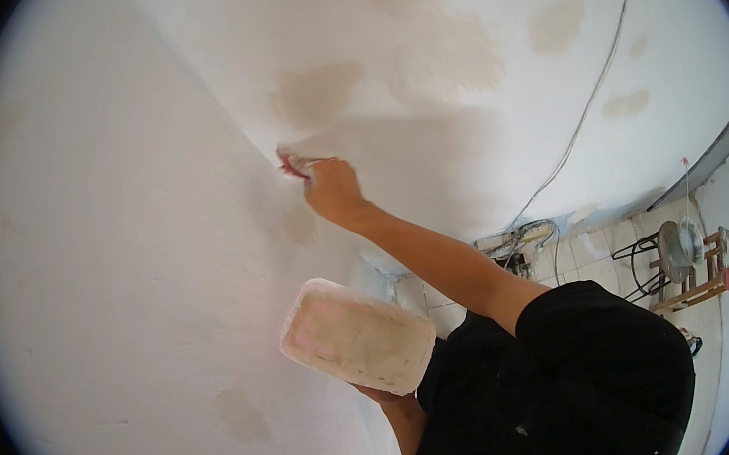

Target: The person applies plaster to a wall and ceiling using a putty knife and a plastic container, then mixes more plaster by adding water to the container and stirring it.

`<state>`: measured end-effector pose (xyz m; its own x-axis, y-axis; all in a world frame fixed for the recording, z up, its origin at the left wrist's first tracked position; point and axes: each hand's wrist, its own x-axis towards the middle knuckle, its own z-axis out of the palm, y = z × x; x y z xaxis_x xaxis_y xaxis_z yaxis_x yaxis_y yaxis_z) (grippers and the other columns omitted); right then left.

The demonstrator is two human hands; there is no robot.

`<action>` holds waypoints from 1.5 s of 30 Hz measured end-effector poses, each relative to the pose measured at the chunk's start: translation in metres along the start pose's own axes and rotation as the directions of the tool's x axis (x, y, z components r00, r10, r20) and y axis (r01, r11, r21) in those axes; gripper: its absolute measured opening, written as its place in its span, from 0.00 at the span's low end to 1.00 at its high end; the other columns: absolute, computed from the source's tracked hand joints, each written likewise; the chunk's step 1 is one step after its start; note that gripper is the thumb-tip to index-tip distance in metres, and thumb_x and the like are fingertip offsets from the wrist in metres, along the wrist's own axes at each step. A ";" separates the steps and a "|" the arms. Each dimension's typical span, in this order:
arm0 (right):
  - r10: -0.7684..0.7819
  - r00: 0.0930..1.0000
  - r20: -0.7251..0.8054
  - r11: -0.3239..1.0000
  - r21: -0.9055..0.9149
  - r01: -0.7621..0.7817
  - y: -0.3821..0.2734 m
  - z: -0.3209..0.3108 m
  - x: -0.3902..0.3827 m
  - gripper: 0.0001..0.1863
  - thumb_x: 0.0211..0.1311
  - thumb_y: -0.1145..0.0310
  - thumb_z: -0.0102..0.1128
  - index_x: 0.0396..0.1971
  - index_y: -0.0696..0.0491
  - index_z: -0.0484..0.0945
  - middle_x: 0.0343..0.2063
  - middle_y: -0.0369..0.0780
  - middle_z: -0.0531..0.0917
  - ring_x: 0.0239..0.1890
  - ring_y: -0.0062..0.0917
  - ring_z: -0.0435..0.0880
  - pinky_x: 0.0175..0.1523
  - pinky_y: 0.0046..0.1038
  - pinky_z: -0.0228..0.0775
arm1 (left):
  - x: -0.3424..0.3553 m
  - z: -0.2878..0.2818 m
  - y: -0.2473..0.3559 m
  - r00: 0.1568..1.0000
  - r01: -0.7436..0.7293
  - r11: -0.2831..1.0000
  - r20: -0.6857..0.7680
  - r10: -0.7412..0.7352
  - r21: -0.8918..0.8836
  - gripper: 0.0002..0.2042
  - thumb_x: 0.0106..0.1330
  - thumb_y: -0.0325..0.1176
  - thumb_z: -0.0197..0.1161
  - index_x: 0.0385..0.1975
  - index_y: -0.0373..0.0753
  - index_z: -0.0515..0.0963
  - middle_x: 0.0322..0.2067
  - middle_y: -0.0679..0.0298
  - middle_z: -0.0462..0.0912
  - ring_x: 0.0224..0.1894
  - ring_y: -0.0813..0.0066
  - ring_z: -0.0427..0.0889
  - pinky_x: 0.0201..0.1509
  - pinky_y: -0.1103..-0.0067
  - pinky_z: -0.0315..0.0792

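My right hand (334, 191) is raised to the inside corner where two white walls meet. Its fingers are closed round a small hand tool with a red part (290, 164); blur hides its exact kind. The tool's tip is at or very near the wall. Lower down, my left hand (385, 392) supports a rectangular pale pink plastic tub (283, 335) from beneath, so most of its fingers are hidden. Beige paste-like stuff (367, 338) covers the tub's face toward me.
Beige patches (315, 92) mark the white wall (435, 140). A thin cable (580, 120) runs down it to a tangle of dark wires (525, 237) near the tiled floor (580, 249). At right stand a round-topped stool (673, 250) and a wooden stool (691, 293).
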<state>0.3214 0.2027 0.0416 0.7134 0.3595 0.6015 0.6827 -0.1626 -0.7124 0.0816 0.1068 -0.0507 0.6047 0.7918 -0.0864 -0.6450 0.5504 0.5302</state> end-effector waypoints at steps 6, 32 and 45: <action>-0.339 0.842 -0.420 0.930 -0.284 0.233 -0.014 -0.074 0.026 0.23 0.45 0.83 0.54 0.45 0.53 0.78 0.44 0.42 0.79 0.47 0.35 0.77 0.46 0.29 0.73 | -0.002 0.012 0.004 1.000 -0.003 0.988 0.013 0.000 0.157 0.30 0.67 0.58 0.39 0.63 0.45 0.54 0.54 0.61 0.68 0.50 0.61 0.75 0.49 0.66 0.75; -0.426 0.826 -0.368 0.876 -0.396 0.275 -0.006 -0.037 0.037 0.20 0.46 0.79 0.55 0.43 0.50 0.79 0.43 0.37 0.76 0.44 0.33 0.76 0.40 0.30 0.74 | -0.016 -0.020 -0.014 0.930 0.202 0.970 0.336 -0.147 -0.135 0.31 0.66 0.55 0.44 0.64 0.45 0.50 0.59 0.62 0.62 0.57 0.61 0.68 0.56 0.61 0.70; 0.365 0.879 0.309 0.893 0.153 -0.424 0.106 -0.076 -0.088 0.12 0.45 0.67 0.61 0.30 0.55 0.83 0.17 0.46 0.80 0.20 0.26 0.79 0.29 0.28 0.70 | -0.011 -0.007 -0.015 0.981 0.181 0.976 0.091 -0.170 -0.122 0.31 0.65 0.59 0.42 0.61 0.44 0.56 0.58 0.60 0.66 0.57 0.62 0.69 0.55 0.61 0.71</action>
<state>0.3432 0.0839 -0.0593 0.8267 0.5403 0.1572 0.2826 -0.1571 -0.9463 0.0812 0.0919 -0.0635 0.7457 0.6590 -0.0977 -0.5773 0.7124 0.3989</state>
